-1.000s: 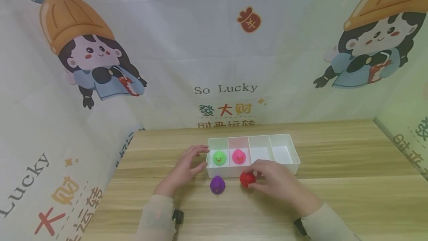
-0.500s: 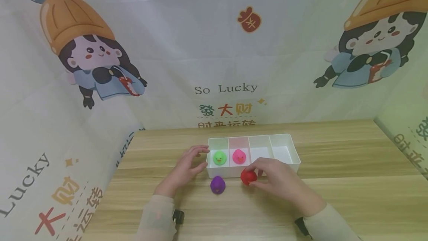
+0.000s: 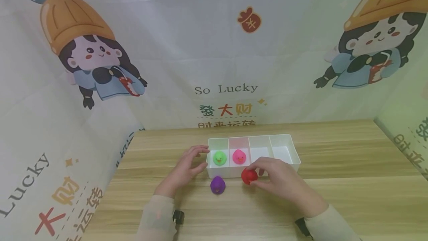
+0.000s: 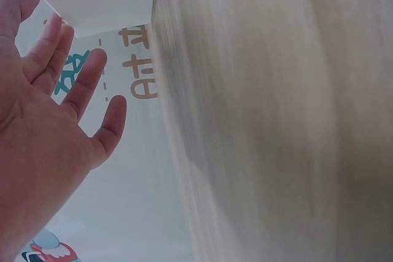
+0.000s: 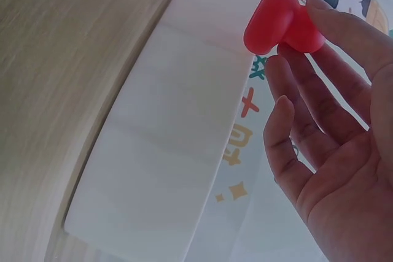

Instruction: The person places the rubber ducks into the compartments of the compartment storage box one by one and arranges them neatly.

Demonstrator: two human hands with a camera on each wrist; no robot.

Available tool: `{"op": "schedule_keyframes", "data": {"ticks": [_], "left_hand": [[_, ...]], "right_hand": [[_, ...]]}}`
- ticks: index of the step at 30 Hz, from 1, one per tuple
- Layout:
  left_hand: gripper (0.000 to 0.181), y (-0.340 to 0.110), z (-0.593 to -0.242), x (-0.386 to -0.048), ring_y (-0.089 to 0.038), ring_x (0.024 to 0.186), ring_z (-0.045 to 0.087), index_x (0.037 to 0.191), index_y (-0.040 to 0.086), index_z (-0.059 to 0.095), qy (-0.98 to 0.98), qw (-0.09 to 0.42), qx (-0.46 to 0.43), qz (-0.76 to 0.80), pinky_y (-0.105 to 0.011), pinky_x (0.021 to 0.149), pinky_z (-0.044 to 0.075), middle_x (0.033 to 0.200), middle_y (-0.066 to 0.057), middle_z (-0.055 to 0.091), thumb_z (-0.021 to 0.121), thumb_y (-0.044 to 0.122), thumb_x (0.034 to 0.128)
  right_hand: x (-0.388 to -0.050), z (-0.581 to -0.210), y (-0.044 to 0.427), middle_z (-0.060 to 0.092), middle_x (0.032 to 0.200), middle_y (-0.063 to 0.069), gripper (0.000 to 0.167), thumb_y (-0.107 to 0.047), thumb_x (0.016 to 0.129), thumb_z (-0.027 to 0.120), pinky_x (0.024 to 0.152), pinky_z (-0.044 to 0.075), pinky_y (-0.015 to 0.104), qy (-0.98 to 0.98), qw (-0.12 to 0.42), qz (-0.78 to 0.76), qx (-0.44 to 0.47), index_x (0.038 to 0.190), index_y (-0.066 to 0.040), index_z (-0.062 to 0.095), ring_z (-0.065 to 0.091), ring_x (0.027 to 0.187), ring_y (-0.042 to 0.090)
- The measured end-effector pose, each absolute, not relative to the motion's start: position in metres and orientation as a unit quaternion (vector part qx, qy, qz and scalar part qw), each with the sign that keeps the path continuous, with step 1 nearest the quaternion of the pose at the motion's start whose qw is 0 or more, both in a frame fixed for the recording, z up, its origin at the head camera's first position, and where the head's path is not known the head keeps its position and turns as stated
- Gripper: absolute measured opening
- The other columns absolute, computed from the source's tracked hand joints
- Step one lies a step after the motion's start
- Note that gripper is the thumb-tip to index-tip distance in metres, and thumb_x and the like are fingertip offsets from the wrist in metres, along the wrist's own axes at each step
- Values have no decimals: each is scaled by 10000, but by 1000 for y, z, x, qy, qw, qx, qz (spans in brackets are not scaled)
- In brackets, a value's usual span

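My right hand [image 3: 279,176] pinches a red rubber duck [image 3: 249,176] between thumb and fingers, at the front of a white four-section box [image 3: 230,172]. In the right wrist view the red duck [image 5: 273,19] is lifted to about the height of the box rim. A green rubber duck [image 3: 219,158] lies in the leftmost section and a pink rubber duck [image 3: 239,156] in the section beside it. My left hand [image 3: 184,168] rests its fingertips and thumb against the box's left end, fingers loosely extended. On the table before the box stands a purple rubber duck [image 3: 217,185].
The two right-hand sections of the box hold nothing visible. Under everything is a wood-grain table [image 3: 334,151]. A printed cloth [image 3: 284,66] hangs behind the table and along both sides. Each wrist wears a black device.
My right hand has shifted slightly up and to the right with the red duck in its grip. The left hand, the box and the other ducks have stayed put.
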State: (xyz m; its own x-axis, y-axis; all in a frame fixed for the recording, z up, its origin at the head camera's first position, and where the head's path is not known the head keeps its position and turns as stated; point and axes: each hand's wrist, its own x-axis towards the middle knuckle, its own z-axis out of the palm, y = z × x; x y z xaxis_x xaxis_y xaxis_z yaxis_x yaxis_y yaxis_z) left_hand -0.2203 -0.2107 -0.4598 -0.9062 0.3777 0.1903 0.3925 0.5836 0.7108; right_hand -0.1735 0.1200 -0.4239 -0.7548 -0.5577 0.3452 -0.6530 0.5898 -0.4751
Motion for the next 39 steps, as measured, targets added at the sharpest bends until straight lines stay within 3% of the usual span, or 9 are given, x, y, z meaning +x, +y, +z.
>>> {"op": "schedule_keyframes", "data": {"ticks": [14,25,32,39], "left_hand": [[422,-210,-460,-220,-405,1337,538,1370,75,578,-891,0,-205,-404,-565,1164,434,1558,-98,495,694,102,966],[414,-209,-458,-219,-410,1313,553,1362,85,589,-890,9,-209,-405,-586,1147,441,1547,-105,510,698,93,962],[414,-209,-459,-219,-410,1307,554,1360,81,585,-890,11,-211,-403,-591,1141,442,1544,-109,512,696,89,961],[415,-209,-459,-220,-417,1301,557,1362,83,582,-891,14,-213,-402,-599,1135,443,1548,-118,505,694,94,963]], "right_hand": [[-178,-419,126,759,985,-86,336,-108,779,896,735,585,268,-879,106,305,350,1079,-172,756,657,823,116],[-182,-416,130,762,1009,-88,336,-143,788,897,737,583,270,-889,116,296,329,1093,-166,756,634,827,71],[-184,-414,130,761,1022,-88,346,-166,790,901,749,602,325,-890,115,305,318,1104,-164,756,632,825,59],[-186,-414,132,763,1019,-83,316,-143,802,887,727,578,270,-889,116,314,312,1089,-167,756,636,818,69]]}}
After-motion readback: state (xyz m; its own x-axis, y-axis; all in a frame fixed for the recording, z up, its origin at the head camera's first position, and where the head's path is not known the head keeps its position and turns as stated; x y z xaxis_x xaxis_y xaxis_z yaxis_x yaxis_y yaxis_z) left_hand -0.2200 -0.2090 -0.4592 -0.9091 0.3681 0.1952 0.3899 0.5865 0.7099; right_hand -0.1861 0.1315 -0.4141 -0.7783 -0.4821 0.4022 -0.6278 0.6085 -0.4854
